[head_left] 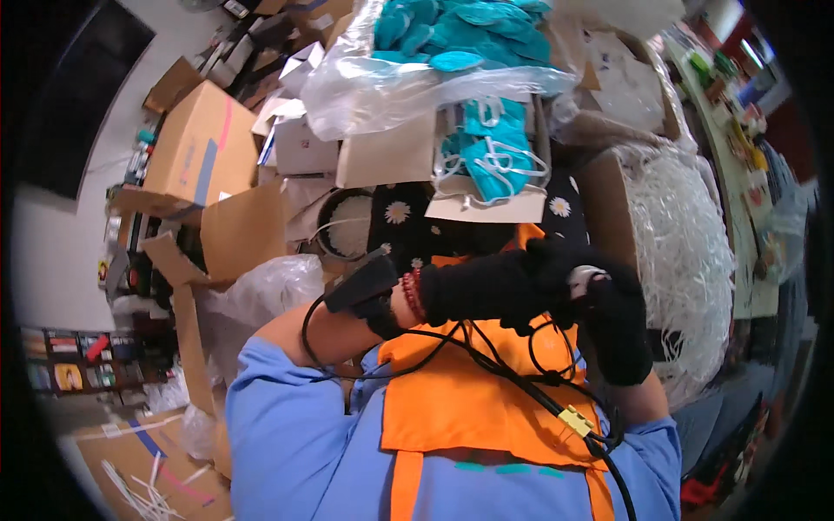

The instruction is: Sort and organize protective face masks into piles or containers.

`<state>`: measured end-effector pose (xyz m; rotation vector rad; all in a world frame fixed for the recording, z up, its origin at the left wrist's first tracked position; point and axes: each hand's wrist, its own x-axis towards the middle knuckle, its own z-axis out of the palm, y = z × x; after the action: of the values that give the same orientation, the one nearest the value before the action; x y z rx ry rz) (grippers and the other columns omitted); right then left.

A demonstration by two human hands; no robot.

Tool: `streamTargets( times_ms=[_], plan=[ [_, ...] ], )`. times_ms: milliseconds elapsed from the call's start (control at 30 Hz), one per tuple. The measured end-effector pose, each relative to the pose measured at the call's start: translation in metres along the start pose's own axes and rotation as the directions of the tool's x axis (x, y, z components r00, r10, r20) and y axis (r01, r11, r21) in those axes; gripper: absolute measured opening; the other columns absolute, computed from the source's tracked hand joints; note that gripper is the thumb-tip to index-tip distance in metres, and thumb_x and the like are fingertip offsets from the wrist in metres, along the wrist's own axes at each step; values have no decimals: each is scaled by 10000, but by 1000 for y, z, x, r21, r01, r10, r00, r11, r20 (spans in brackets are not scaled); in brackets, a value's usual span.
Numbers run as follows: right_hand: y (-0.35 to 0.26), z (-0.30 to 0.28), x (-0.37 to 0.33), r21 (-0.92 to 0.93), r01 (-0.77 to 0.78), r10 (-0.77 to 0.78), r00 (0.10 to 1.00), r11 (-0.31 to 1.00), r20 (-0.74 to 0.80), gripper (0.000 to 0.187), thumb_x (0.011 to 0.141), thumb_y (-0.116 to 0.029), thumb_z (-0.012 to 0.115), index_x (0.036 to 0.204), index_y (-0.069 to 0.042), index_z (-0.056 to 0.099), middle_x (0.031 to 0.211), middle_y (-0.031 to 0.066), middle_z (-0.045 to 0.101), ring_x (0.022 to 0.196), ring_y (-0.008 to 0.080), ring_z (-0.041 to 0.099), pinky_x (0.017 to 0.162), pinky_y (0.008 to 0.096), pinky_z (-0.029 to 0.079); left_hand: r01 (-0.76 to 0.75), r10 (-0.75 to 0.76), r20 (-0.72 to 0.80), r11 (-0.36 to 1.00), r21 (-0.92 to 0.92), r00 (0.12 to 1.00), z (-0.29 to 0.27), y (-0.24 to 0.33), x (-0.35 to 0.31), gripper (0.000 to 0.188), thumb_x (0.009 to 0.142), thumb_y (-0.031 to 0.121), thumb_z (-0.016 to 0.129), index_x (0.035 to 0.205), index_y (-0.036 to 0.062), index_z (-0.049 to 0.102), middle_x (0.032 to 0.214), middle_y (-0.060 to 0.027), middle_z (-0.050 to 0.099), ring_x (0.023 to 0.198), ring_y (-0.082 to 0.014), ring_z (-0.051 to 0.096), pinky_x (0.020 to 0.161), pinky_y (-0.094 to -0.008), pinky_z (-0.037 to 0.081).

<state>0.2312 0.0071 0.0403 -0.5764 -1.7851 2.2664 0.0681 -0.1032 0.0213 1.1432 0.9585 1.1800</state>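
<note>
My two hands, both in black gloves, meet in front of my chest, over the orange apron (486, 373). My left hand (547, 278) reaches across to the right with its fingers curled in against my right hand (615, 334). My right hand is bent upward and closed. A small pale patch (587, 280) shows between them; I cannot make out whether it is a bare fingertip or a held thing. Beyond the hands, an open carton (387, 156) holds teal face masks (495, 156) with white ear loops. Black cables (486, 347) hang under my wrists.
A clear plastic bag (347, 95) of more teal masks stands at the far side. On the right is a carton full of white elastic strands (673, 252). Cardboard boxes (204, 148) are stacked at the left. A round bin (349, 227) with white contents sits near the daisy-patterned black cloth (397, 213).
</note>
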Motion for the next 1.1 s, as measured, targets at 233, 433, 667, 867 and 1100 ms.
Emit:
streamTargets(
  times_ms=[233,433,667,867,1100],
  plan=[
    [4,6,-11,18,156,-152,979,988,-136,287,898,-302,509,1007,-48,584,857,39,585,743,117,566,660,246,466,58,-61,191,998,22,980,-5,-22,-50,227,884,138,570,1072,13,593,883,-67,632,675,-141,608,586,-272,502],
    [5,-13,-7,33,175,-171,979,984,-112,258,912,-289,501,1014,-65,578,819,23,561,712,111,548,650,249,459,90,-68,-65,873,479,996,-7,-29,-120,229,873,131,578,1067,10,593,888,-75,634,685,-159,612,587,-279,502],
    [1,-38,3,67,152,-148,987,986,-71,225,928,-272,490,1023,-85,571,775,4,533,676,105,526,639,251,451,162,51,-256,655,738,965,18,-50,-177,232,860,123,587,1061,5,593,894,-85,636,696,-180,616,588,-288,502],
    [-7,-77,9,114,138,-126,987,984,-104,198,942,-258,482,1030,-102,565,737,-12,508,645,99,508,629,254,445,176,116,-276,527,831,954,21,-71,-201,235,849,116,594,1055,2,592,899,-93,638,706,-198,620,590,-296,502],
    [-51,-126,29,344,124,-131,991,931,-3,169,959,-242,471,1039,-121,559,693,-31,480,609,93,486,618,256,437,145,138,-213,387,910,967,-37,-33,-155,243,811,106,619,1030,6,586,864,-109,618,694,-260,615,611,-302,509]
  ],
)
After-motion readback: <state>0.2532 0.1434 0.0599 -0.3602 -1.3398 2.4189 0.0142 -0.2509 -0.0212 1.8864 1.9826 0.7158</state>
